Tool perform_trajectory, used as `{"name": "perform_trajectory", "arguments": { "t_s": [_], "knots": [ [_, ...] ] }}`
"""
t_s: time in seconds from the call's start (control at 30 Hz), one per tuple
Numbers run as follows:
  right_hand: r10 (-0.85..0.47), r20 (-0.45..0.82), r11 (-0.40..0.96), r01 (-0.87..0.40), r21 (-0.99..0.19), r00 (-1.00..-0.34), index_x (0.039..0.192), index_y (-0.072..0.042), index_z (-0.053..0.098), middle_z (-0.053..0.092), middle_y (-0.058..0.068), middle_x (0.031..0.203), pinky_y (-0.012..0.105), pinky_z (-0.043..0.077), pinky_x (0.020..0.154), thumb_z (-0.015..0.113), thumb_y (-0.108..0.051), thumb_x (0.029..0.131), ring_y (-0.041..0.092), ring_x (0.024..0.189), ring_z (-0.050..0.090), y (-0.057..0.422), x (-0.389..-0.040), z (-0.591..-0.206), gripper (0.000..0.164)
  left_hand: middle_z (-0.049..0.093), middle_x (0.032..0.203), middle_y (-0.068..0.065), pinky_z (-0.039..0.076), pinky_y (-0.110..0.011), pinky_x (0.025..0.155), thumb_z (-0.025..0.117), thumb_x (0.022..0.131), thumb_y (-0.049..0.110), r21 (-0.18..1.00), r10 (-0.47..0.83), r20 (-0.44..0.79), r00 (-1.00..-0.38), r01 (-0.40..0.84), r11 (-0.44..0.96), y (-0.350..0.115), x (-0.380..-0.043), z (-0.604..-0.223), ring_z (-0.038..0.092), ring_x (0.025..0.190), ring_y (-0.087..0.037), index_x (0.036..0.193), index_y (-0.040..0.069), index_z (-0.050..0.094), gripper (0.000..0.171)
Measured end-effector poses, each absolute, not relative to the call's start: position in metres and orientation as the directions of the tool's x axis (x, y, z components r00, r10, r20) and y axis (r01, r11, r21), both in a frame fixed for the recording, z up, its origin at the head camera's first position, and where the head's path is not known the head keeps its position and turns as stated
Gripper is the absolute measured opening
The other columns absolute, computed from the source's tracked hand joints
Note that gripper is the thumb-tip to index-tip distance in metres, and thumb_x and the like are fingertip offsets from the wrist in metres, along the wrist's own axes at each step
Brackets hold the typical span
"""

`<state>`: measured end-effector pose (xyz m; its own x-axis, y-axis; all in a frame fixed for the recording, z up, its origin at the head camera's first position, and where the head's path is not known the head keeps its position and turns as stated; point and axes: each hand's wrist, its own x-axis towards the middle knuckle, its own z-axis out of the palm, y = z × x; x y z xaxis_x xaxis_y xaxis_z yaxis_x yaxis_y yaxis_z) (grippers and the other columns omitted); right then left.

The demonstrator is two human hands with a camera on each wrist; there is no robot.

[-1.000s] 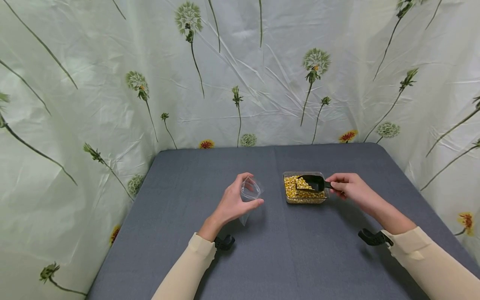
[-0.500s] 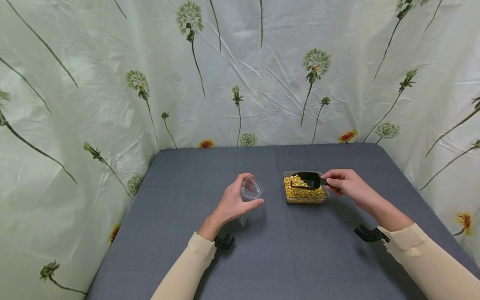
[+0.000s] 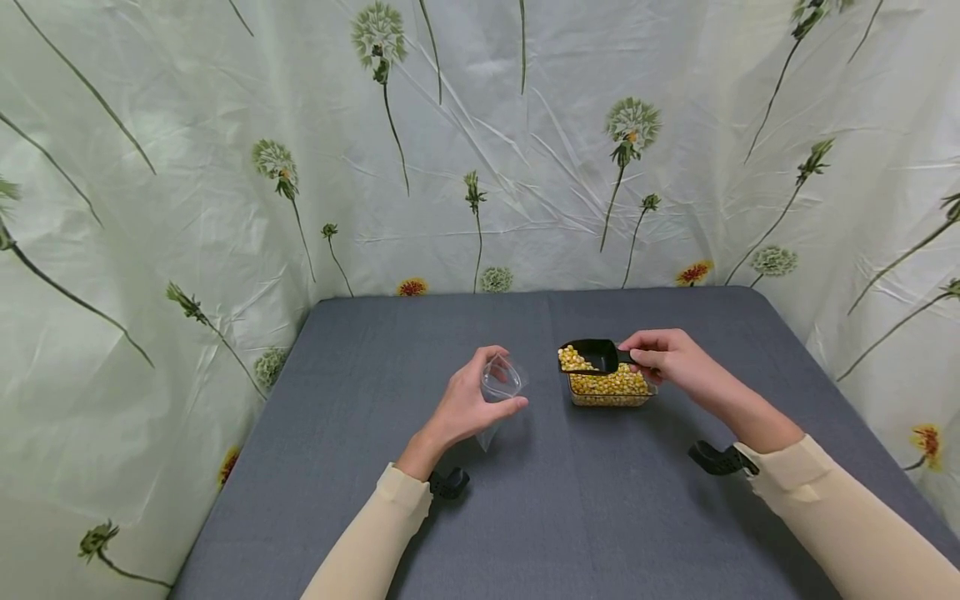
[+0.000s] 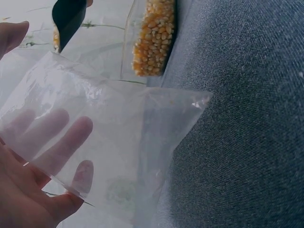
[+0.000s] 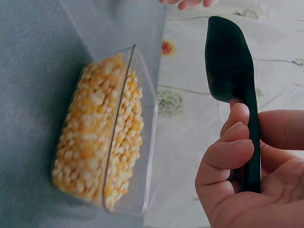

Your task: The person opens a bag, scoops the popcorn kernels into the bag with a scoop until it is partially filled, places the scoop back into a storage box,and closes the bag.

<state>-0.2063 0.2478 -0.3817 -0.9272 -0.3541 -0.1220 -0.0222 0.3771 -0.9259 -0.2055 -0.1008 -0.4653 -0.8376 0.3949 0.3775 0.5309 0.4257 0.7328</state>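
Room between bag and tub (scoop overhangs tub).

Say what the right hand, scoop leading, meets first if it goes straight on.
Likely the bag in the left hand; whether the scoop would touch it or pass above is unclear.

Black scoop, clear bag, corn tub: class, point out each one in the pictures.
Black scoop (image 5: 230,59), right wrist view: on its bowl.
Clear bag (image 4: 114,135), left wrist view: on the middle of its see-through side.
Corn tub (image 3: 611,401), head view: on its wall nearest the person.
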Motion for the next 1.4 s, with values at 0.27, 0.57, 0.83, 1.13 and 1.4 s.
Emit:
{"name": "perform_trajectory", "arguments": {
  "t_s": [0.27, 0.57, 0.83, 1.13, 1.4],
  "knots": [
    [-0.383, -0.108, 0.369, -0.045, -0.929, -0.918, 0.120, 0.008, 0.062, 0.058, 0.010, 0.082, 0.031, 0.044, 0.059, 0.052, -0.009, 0.105, 0.020, 0.065, 0.048, 0.227, -0.210, -0.380, 0.024, 0.061, 0.117, 0.006, 0.052, -0.041, 0.082, 0.082, 0.084, 0.044, 0.751, 0.395, 0.364, -0.843, 0.517, 0.410, -0.100, -0.203, -0.465, 0.063, 0.102, -0.019, 0.138, 0.026, 0.045, 0.068],
    [-0.412, -0.095, 0.371, -0.071, -0.926, -0.906, 0.117, 0.005, 0.065, 0.057, 0.016, 0.082, 0.031, 0.045, 0.061, 0.054, -0.009, 0.104, 0.022, 0.066, 0.050, 0.201, -0.213, -0.381, 0.021, 0.060, 0.117, 0.007, 0.053, -0.037, 0.081, 0.080, 0.084, 0.047, 0.748, 0.407, 0.368, -0.836, 0.526, 0.405, -0.099, -0.204, -0.464, 0.060, 0.099, -0.007, 0.138, 0.024, 0.045, 0.069],
    [-0.429, -0.108, 0.362, -0.061, -0.930, -0.897, 0.114, 0.003, 0.068, 0.058, 0.019, 0.082, 0.035, 0.046, 0.062, 0.054, -0.007, 0.104, 0.026, 0.070, 0.051, 0.181, -0.214, -0.384, 0.020, 0.059, 0.114, 0.006, 0.051, -0.040, 0.082, 0.080, 0.083, 0.051, 0.759, 0.392, 0.341, -0.854, 0.496, 0.422, -0.098, -0.203, -0.463, 0.060, 0.099, -0.012, 0.138, 0.026, 0.045, 0.069],
    [-0.465, -0.110, 0.324, -0.054, -0.944, -0.879, 0.113, 0.003, 0.067, 0.060, 0.023, 0.086, 0.037, 0.045, 0.062, 0.053, -0.007, 0.105, 0.024, 0.069, 0.049, 0.165, -0.215, -0.386, 0.020, 0.059, 0.125, 0.007, 0.051, -0.039, 0.085, 0.080, 0.083, 0.050, 0.781, 0.394, 0.307, -0.866, 0.466, 0.416, -0.096, -0.201, -0.460, 0.059, 0.103, -0.010, 0.139, 0.027, 0.044, 0.071],
    [-0.471, -0.103, 0.330, -0.067, -0.941, -0.876, 0.113, 0.003, 0.068, 0.061, 0.010, 0.081, 0.039, 0.047, 0.064, 0.054, -0.006, 0.104, 0.032, 0.073, 0.052, 0.157, -0.214, -0.384, 0.019, 0.061, 0.121, 0.005, 0.051, -0.037, 0.084, 0.083, 0.082, 0.048, 0.773, 0.398, 0.319, -0.860, 0.479, 0.416, -0.097, -0.202, -0.461, 0.060, 0.101, -0.011, 0.140, 0.022, 0.044, 0.074]
  ]
}}
